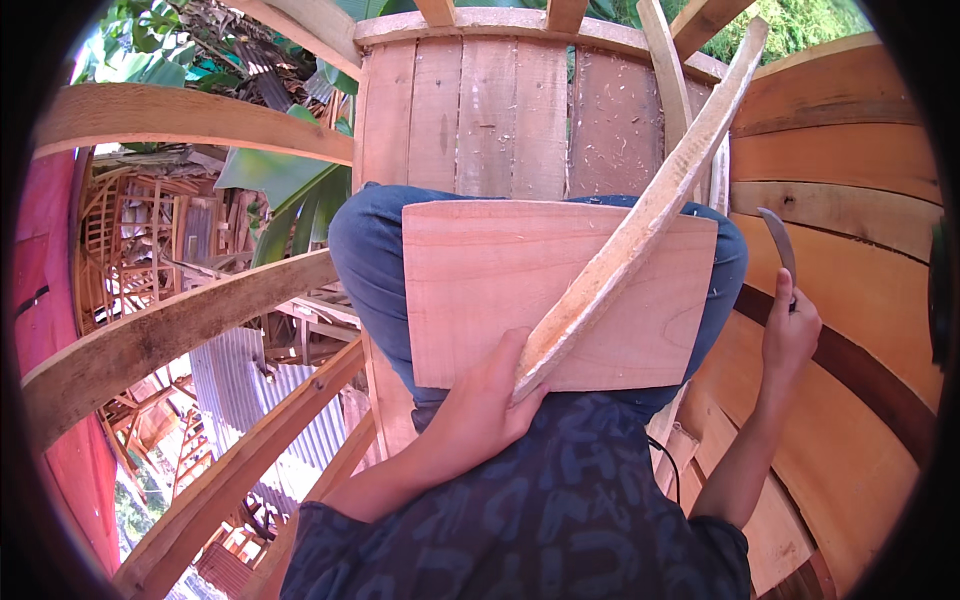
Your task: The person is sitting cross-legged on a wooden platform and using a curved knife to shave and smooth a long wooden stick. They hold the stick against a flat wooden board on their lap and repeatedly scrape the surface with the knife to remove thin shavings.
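Note:
My left hand point(483, 400) is closed round the near end of a long wooden strip point(640, 225). The strip looks curved, with a pale, rough edge, and slants away to the far right over a flat wooden board point(480, 290). That board lies across my lap, on my jeans. Out to the right, apart from the strip, my right hand point(792, 325) grips a knife point(780, 240) with a curved blade pointing up and away. Most of the knife's handle is hidden inside my fingers.
Plank flooring point(488, 110) with small wood shavings lies ahead of me. Another wooden strip point(668, 80) leans at the far right. On the right rises a plank wall point(840, 150). Wooden rails point(200, 115) run along the left, with corrugated metal sheets point(228, 375) lower down beyond them.

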A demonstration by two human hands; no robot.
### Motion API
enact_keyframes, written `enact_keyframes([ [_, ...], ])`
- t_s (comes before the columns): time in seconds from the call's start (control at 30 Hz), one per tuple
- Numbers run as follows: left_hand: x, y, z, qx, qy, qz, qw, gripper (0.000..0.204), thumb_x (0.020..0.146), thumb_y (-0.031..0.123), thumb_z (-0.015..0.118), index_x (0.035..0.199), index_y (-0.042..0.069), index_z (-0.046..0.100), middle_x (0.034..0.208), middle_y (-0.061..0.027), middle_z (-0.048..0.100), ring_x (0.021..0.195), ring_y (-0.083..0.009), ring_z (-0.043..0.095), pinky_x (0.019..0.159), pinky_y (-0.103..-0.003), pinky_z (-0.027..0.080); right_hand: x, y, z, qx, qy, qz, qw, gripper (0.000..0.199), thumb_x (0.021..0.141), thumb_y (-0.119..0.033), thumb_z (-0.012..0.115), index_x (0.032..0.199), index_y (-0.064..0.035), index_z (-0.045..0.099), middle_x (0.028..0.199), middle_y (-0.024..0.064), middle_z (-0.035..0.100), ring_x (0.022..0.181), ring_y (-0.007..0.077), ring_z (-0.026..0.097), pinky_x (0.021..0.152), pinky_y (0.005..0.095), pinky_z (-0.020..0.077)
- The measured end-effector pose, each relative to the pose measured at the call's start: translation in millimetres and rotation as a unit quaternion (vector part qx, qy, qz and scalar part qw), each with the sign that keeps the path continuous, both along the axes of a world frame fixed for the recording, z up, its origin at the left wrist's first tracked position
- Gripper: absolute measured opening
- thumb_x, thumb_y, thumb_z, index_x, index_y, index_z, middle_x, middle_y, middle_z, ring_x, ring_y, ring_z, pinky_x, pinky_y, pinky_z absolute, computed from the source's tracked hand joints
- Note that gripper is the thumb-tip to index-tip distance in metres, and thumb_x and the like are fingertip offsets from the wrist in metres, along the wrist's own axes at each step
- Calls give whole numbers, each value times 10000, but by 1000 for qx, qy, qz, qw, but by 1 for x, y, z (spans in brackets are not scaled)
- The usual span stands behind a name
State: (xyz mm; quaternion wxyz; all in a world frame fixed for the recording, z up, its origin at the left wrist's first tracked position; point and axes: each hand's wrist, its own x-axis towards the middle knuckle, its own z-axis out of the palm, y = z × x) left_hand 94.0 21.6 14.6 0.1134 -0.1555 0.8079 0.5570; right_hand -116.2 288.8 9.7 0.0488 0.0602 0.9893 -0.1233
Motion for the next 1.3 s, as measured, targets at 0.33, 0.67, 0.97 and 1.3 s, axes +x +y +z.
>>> enact_keyframes([
  [0.33, -5, 7, 6, -40, -37, -10, 998, 489, 845, 100, 640, 1242, -2, 374, 934, -303, 589, 858, -489, 590, 702, -505, 473, 89, -72, -4, -69, -21, 346, 936, 557, 769, -578, 674, 602, -69, 524, 500, 101, 518, 483, 300, 583, 447, 378, 441],
  [0.67, -10, 11, 7, -59, -30, -11, 998, 489, 844, 104, 644, 1235, -21, 380, 926, -305, 590, 837, -492, 589, 691, -510, 474, 70, -63, -14, -19, 42, 335, 941, 586, 728, -621, 677, 592, -80, 497, 532, 82, 530, 485, 261, 580, 437, 355, 421],
  [0.97, 6, 6, 6, -46, -41, -16, 998, 481, 853, 104, 639, 1236, -25, 377, 933, -297, 586, 851, -484, 586, 704, -497, 467, 10, -11, -24, -12, 26, -20, 999, 612, 912, -562, 521, 665, -2, 545, 548, 150, 514, 509, 319, 512, 538, 424, 416],
  [1.3, -7, 9, 13, -58, -77, -32, 995, 487, 863, 118, 627, 1252, -27, 371, 972, -300, 587, 849, -483, 593, 679, -495, 477, 97, -68, 4, -114, -72, 274, 952, 515, 811, -505, 668, 644, -30, 557, 547, 151, 540, 536, 348, 591, 492, 410, 439],
])
